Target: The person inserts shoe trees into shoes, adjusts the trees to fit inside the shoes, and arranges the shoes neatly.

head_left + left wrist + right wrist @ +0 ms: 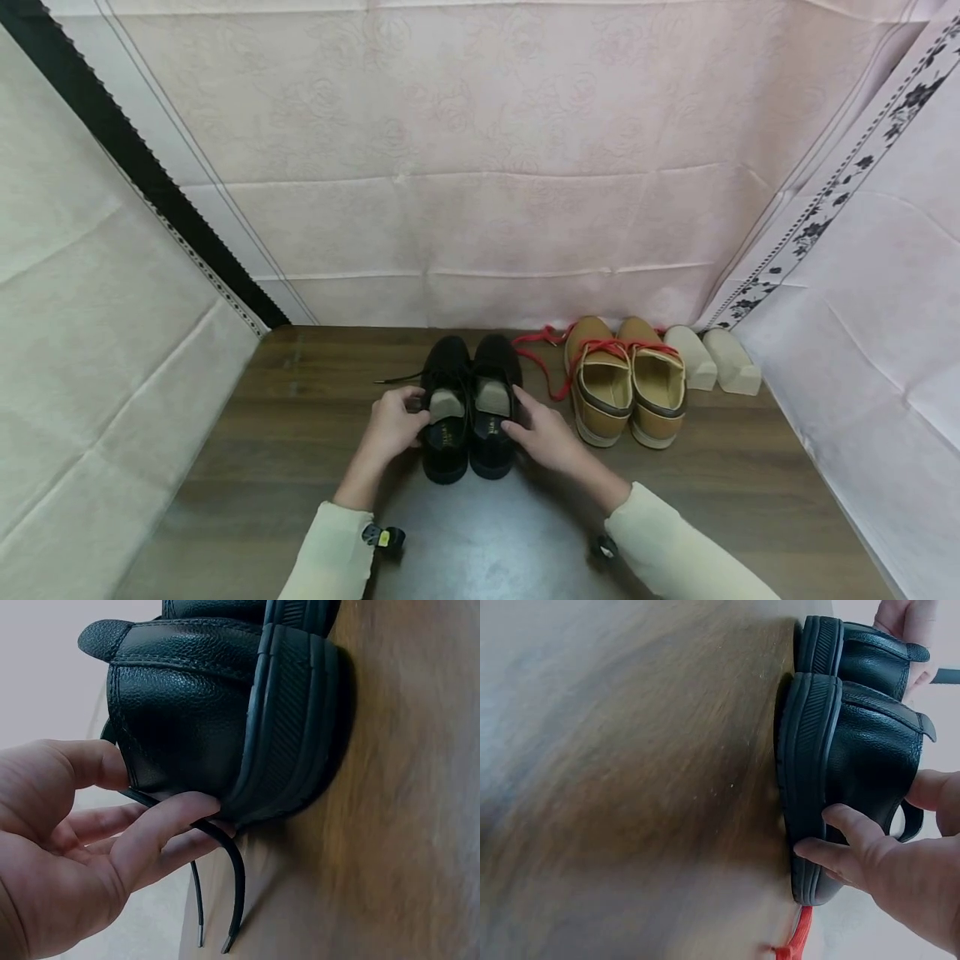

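Two black leather shoes (492,457) stand side by side on the wooden floor, toes to the wall, with gold lettering on their insoles and something pale inside each opening. My left hand (397,423) grips the left shoe (180,705) at its outer side, thumb up by the collar and fingers low along the side. A loose black lace (235,877) hangs past those fingers in the left wrist view. On the other side, my right hand (551,433) holds the right shoe (870,757), thumb at the collar and fingers (847,825) against side and sole.
To the right stand two tan shoes (597,417) with red laces (543,360), some trailing toward the black pair. Beyond them sit two off-white blocks (731,362). Cloth-covered walls (450,233) enclose the floor (330,467) at the back and both sides.
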The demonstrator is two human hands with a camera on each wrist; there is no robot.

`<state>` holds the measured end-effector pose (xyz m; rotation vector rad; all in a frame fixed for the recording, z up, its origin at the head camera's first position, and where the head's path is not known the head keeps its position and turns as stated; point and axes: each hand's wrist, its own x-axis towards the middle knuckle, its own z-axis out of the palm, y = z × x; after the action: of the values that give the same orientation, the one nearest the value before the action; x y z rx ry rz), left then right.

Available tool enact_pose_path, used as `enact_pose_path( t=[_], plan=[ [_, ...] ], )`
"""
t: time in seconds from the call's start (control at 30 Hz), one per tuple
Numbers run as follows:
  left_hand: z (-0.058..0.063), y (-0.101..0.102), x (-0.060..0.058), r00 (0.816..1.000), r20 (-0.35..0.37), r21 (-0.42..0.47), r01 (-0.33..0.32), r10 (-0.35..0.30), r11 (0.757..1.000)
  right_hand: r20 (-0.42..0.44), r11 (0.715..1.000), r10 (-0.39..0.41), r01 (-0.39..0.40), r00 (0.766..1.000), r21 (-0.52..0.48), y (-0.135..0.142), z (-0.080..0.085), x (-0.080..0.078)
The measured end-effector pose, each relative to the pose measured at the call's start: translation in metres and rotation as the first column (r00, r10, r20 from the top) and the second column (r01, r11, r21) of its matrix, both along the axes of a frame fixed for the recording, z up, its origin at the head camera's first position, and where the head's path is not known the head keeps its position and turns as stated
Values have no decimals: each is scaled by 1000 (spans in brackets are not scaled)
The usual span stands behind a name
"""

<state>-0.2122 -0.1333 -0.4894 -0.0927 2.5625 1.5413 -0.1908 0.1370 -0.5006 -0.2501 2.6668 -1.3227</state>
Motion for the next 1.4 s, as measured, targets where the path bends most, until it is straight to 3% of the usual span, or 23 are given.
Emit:
enact_pose_path(
  t=[0.63, 1.07, 1.4],
  plan=[
    [-2, -40, -15, 1000, 7, -29, -29, 29, 999, 8, 996, 81, -81, 997, -38, -35, -2, -23],
    [4, -61, -23, 999, 1, -76, -46, 46, 996, 91, 994, 79, -71, 993, -85, -60, 0, -38],
    [3, -75, -33, 998, -19, -117, -68, 66, 991, 98, 993, 89, -81, 991, -81, -76, 2, -47]
  ],
)
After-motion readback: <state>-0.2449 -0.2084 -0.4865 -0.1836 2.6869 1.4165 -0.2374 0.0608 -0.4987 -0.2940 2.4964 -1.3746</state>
